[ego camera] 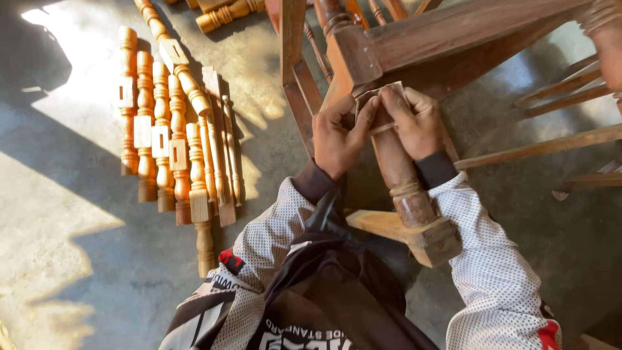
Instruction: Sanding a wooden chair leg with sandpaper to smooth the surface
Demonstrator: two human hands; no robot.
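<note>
Both hands press a piece of sandpaper (376,98) against a turned wooden leg (405,188) of a dark brown furniture frame (453,32). My left hand (338,135) grips the sheet's left side, thumb against the leg. On the right side, my right hand (418,123) holds the sheet with fingers curled over its top. The leg runs down toward me and ends in a square block (437,241).
Several lighter turned spindles (165,129) lie in a row on the concrete floor (78,259) to the left, partly in sunlight. More spindles (227,13) lie at the top. Thin rails (557,91) of the frame cross at right.
</note>
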